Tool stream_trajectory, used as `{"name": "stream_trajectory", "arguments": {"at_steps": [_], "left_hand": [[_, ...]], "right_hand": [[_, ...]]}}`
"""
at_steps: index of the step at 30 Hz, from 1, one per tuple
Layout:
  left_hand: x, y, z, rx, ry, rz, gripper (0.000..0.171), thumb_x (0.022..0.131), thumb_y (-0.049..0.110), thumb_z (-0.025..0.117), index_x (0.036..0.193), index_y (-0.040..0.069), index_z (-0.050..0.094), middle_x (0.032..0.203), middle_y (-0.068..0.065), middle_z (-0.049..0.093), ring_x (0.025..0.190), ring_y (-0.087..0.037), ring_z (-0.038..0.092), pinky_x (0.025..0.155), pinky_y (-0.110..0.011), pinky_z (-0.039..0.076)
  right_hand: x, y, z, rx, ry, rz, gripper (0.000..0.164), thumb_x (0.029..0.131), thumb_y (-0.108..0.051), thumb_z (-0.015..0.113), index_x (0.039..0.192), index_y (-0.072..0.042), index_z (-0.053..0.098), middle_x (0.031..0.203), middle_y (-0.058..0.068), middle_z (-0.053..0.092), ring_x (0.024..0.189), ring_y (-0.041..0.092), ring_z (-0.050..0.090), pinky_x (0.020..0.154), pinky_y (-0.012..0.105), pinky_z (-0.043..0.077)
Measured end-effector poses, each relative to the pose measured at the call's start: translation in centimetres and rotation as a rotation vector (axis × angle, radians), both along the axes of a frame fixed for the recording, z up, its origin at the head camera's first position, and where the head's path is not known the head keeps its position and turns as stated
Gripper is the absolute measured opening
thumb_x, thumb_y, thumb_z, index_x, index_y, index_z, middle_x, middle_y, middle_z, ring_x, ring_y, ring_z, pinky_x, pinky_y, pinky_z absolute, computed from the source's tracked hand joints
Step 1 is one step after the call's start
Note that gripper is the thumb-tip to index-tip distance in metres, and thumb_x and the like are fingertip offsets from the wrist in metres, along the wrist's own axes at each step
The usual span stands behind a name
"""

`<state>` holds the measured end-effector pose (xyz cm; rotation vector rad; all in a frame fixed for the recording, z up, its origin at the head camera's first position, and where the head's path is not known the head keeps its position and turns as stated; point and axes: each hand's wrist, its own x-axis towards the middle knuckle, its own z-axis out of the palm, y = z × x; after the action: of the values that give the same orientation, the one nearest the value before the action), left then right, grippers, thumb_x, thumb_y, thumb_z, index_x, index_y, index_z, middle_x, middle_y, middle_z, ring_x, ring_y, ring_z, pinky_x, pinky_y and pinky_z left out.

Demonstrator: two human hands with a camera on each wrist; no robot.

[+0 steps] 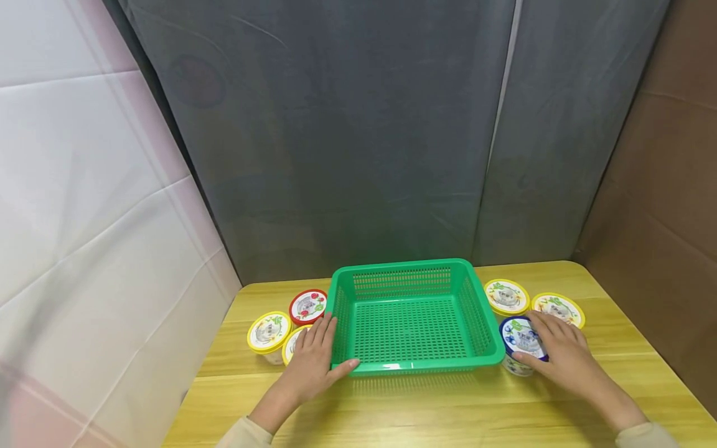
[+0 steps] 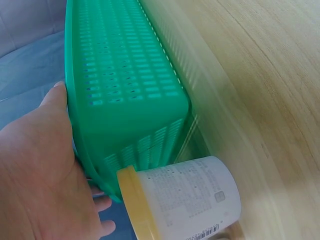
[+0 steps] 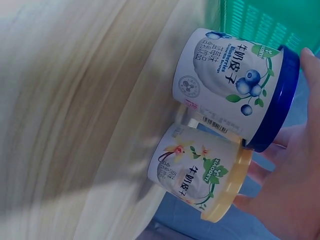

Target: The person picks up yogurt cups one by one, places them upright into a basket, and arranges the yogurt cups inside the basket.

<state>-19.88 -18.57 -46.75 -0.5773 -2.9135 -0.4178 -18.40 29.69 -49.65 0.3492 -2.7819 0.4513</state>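
Note:
My left hand (image 1: 311, 364) rests at the near left corner of a green plastic basket (image 1: 503, 358), thumb along the front rim and fingers over the left rim. A yellow-lidded cup (image 2: 187, 200) stands under those fingers, partly hidden in the head view. Across the basket, my right hand (image 1: 562, 358) lies over the edge of a blue-lidded blueberry cup (image 1: 523, 339), its thumb at the lid's near side. Its other fingers reach past that lid to a yellow-lidded cup (image 3: 192, 165) behind, in the right wrist view. All these cups stand upright on the table.
Left of the basket stand a red-lidded cup (image 1: 308, 306) and another yellow-lidded cup (image 1: 269, 332). One more yellow-lidded cup (image 1: 506, 296) is at the basket's far right. The wooden table (image 1: 437, 410) ends at a grey curtain (image 1: 347, 143), with a brown panel (image 1: 661, 205) on the right.

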Motion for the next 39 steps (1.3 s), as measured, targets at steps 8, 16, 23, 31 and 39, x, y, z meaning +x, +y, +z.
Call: {"name": "stream_trajectory", "arguments": {"at_steps": [8,16,23,31,39], "left_hand": [[-0.06,0.0,0.03,-0.005,-0.017,0.01,0.096,0.091,0.066,0.053,0.154,-0.002,0.027,0.163,-0.02,0.024,0.151,-0.041,0.025,0.117,-0.065,0.023],[-0.03,-0.02,-0.07,0.0,-0.024,0.007,0.096,0.091,0.066,0.053,0.154,-0.002,0.027,0.164,-0.02,0.023,0.151,-0.041,0.025,0.118,-0.065,0.023],[-0.07,-0.05,-0.22,0.009,-0.009,0.002,0.096,0.091,0.066,0.053,0.153,-0.003,0.028,0.163,-0.02,0.024,0.15,-0.042,0.027,0.117,-0.065,0.023],[-0.03,-0.06,-0.28,0.016,-0.001,0.003,0.096,0.09,0.065,0.055,0.153,-0.003,0.028,0.163,-0.02,0.025,0.149,-0.042,0.028,0.117,-0.065,0.024],[-0.02,-0.03,-0.19,0.003,-0.019,0.02,0.1,0.09,0.067,0.054,0.153,-0.006,0.026,0.163,-0.022,0.024,0.151,-0.04,0.023,0.119,-0.064,0.022]], "right_hand": [[0.16,-0.01,0.0,0.014,-0.025,-0.006,0.097,0.078,-0.059,0.075,0.147,0.0,0.04,0.146,0.025,0.044,0.134,0.047,0.034,0.104,0.066,0.024],[0.06,-0.06,-0.25,0.012,-0.003,0.005,0.098,0.077,-0.06,0.075,0.145,0.002,0.042,0.142,0.027,0.046,0.131,0.047,0.035,0.104,0.065,0.023],[-0.06,-0.25,-0.35,0.002,-0.017,-0.012,0.102,0.074,-0.061,0.077,0.144,0.006,0.042,0.142,0.029,0.045,0.132,0.048,0.035,0.104,0.067,0.023],[-0.11,-0.34,-0.33,0.0,-0.045,-0.019,0.105,0.074,-0.061,0.077,0.144,0.007,0.041,0.143,0.03,0.044,0.134,0.048,0.033,0.106,0.067,0.021],[-0.11,-0.45,-0.27,-0.014,-0.014,-0.012,0.102,0.073,-0.059,0.079,0.141,0.009,0.044,0.139,0.031,0.047,0.131,0.048,0.036,0.106,0.065,0.023]]}}
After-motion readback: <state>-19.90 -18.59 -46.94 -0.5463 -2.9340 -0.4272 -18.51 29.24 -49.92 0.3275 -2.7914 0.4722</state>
